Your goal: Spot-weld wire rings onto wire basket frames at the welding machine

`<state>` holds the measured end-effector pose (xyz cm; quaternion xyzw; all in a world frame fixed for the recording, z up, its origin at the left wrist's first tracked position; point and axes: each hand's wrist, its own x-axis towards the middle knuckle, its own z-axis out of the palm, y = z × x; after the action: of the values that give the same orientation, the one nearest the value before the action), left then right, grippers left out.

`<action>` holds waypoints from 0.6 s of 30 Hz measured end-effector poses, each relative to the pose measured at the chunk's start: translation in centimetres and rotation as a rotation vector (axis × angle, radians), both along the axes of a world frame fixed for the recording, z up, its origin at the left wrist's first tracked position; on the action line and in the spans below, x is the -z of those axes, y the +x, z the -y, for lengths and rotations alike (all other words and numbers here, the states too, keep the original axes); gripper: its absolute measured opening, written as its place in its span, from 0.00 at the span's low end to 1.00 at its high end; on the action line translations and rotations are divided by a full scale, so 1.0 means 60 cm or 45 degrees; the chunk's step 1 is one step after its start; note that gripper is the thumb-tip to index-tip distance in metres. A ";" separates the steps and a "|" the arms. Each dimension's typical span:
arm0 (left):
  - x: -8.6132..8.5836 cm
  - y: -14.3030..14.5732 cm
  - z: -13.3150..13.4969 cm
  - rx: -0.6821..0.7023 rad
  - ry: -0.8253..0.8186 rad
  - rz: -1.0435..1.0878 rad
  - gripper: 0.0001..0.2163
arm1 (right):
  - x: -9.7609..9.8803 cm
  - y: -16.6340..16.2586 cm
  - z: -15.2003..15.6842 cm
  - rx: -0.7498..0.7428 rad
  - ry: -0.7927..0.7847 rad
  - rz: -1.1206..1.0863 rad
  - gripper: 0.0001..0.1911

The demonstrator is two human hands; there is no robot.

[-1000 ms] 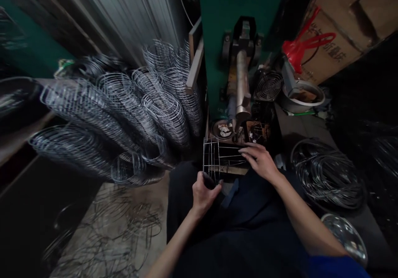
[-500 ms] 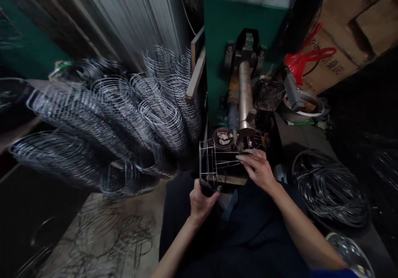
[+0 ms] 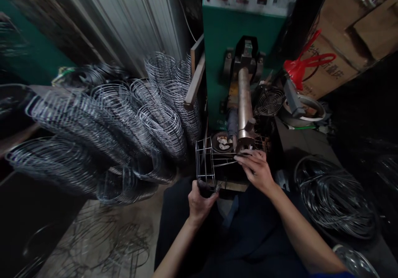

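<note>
A small wire cage (image 3: 209, 164) of rings and straight rods sits in front of a green welding machine (image 3: 236, 58). My left hand (image 3: 200, 201) grips the cage's lower ring from below, fingers curled round the wire. My right hand (image 3: 255, 169) rests over the cage's right end, fingers pinched on a thin wire rod under the machine's steel electrode arm (image 3: 244, 104). A small dish with pale bits (image 3: 221, 141) sits just behind the cage.
Long stacks of wire rings (image 3: 118, 124) hang at the left. Coils of dark wire (image 3: 334, 195) lie at the right. A small fan (image 3: 270, 100), a round pan (image 3: 306, 111), a red bag (image 3: 303, 62) and cardboard boxes (image 3: 351, 33) stand behind. Scrap wire litters the floor (image 3: 105, 245).
The cage has shifted up and slightly left toward the electrode arm. My right hand has closed from lying flat to pinching a rod. The view has tilted up, showing the machine's control panel.
</note>
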<state>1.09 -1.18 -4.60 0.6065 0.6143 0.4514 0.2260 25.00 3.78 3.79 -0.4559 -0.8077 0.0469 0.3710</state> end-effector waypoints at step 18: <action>-0.034 -0.009 -0.019 0.042 -0.070 -0.010 0.20 | -0.002 0.001 -0.001 0.222 0.007 -0.232 0.09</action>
<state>0.53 -0.07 -2.57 0.6119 0.6174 0.4281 0.2474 25.09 3.82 3.91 -0.5171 -0.7280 0.0535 0.4469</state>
